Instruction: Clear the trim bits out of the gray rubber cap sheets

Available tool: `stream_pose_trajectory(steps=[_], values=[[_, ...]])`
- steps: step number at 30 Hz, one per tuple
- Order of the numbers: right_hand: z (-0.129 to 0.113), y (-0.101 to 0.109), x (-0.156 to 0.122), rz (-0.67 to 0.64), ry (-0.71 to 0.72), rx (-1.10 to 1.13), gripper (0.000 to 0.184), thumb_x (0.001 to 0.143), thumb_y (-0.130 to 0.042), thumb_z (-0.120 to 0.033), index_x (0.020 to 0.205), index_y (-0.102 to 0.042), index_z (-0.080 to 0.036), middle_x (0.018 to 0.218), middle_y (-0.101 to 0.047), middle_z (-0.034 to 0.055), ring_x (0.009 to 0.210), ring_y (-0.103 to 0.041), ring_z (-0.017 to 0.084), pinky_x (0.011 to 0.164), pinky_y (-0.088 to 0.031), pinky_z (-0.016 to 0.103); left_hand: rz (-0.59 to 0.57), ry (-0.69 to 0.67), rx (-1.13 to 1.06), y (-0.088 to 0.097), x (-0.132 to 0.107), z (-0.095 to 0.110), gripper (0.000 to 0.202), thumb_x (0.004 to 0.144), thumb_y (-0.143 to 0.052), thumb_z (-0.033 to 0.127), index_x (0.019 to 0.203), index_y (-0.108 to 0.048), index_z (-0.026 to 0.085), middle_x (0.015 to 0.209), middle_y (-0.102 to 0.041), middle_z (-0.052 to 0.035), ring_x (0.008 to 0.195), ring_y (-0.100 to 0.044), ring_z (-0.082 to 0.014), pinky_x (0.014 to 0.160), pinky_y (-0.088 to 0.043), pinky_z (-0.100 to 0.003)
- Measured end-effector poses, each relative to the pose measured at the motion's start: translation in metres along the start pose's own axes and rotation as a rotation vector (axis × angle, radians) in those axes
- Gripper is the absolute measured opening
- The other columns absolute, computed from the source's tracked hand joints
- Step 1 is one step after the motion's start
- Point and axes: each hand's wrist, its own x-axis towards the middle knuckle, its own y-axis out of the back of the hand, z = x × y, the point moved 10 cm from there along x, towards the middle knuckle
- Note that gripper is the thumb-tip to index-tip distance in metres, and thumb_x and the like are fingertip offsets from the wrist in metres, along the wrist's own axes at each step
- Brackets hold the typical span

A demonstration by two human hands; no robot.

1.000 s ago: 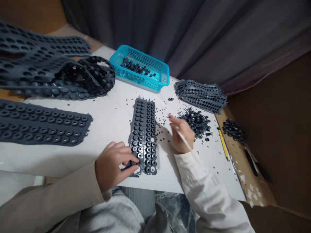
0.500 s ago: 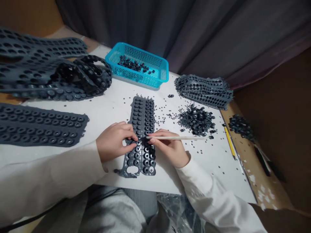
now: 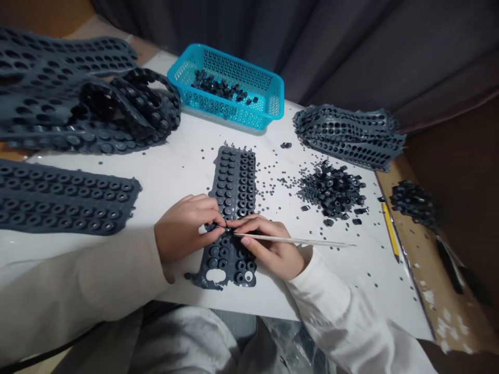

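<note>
A dark grey rubber strip (image 3: pixel 235 182) studded with small ring-shaped parts lies lengthwise on the white table (image 3: pixel 175 171) in front of me. My left hand (image 3: pixel 183 228) rests on the strip's left side, fingertips pinched on it near the middle. My right hand (image 3: pixel 268 244) meets it from the right, fingers closed on a thin pale stick (image 3: pixel 296 240) that points to the right, its near tip at the strip. A heap of loose black rings (image 3: pixel 333 189) lies to the right of the strip.
A blue plastic basket (image 3: pixel 268 98) with some black rings stands at the back. Emptied perforated strips (image 3: pixel 351 137) lie at the back right, more strips (image 3: pixel 66 200) on the left. A second small ring heap (image 3: pixel 413 200) and a yellow pencil (image 3: pixel 390 236) lie at the right edge.
My right hand came from the ring heap to the strip with the stick. My left hand slid up the strip from its near end to the middle. The view shifted slightly.
</note>
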Motion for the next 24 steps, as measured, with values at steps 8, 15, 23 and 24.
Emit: stream_pose_trajectory(steps=[8, 15, 23, 24], values=[[0.002, 0.001, -0.002, 0.017, 0.008, -0.011, 0.010, 0.087, -0.054, -0.018, 0.095, -0.059, -0.017, 0.101, -0.068, 0.0116, 0.097, -0.064, 0.018, 0.085, -0.052, 0.035, -0.031, 0.026, -0.085, -0.002, 0.002, -0.003, 0.017, 0.086, -0.049, 0.026, 0.079, -0.063, 0.019, 0.075, -0.055, -0.0012, 0.076, -0.049, -0.0155, 0.072, -0.036, -0.029], [-0.010, -0.003, -0.003, -0.007, 0.120, -0.129, 0.014, 0.087, -0.053, -0.013, 0.098, -0.058, -0.018, 0.102, -0.068, 0.0101, 0.099, -0.062, 0.017, 0.085, -0.051, 0.034, -0.035, 0.042, -0.077, -0.004, 0.002, -0.005, 0.017, 0.085, -0.050, 0.025, 0.078, -0.064, 0.019, 0.073, -0.054, -0.0010, 0.075, -0.048, -0.0153, 0.072, -0.035, -0.029], [-0.012, -0.004, -0.004, -0.002, 0.151, -0.160, 0.015, 0.088, -0.052, -0.013, 0.099, -0.058, -0.020, 0.105, -0.068, 0.0094, 0.099, -0.062, 0.017, 0.086, -0.051, 0.037, -0.009, 0.062, -0.079, -0.002, 0.004, -0.006, 0.015, 0.082, -0.052, 0.023, 0.074, -0.064, 0.020, 0.072, -0.054, -0.0001, 0.074, -0.049, -0.0149, 0.071, -0.035, -0.029], [-0.011, -0.003, -0.004, 0.005, 0.137, -0.150, 0.014, 0.088, -0.052, -0.014, 0.099, -0.058, -0.020, 0.105, -0.068, 0.0095, 0.099, -0.062, 0.017, 0.086, -0.051, 0.037, -0.010, 0.063, -0.078, -0.003, 0.004, -0.006, 0.015, 0.082, -0.052, 0.024, 0.074, -0.064, 0.020, 0.072, -0.054, -0.0002, 0.074, -0.049, -0.0149, 0.071, -0.036, -0.029]])
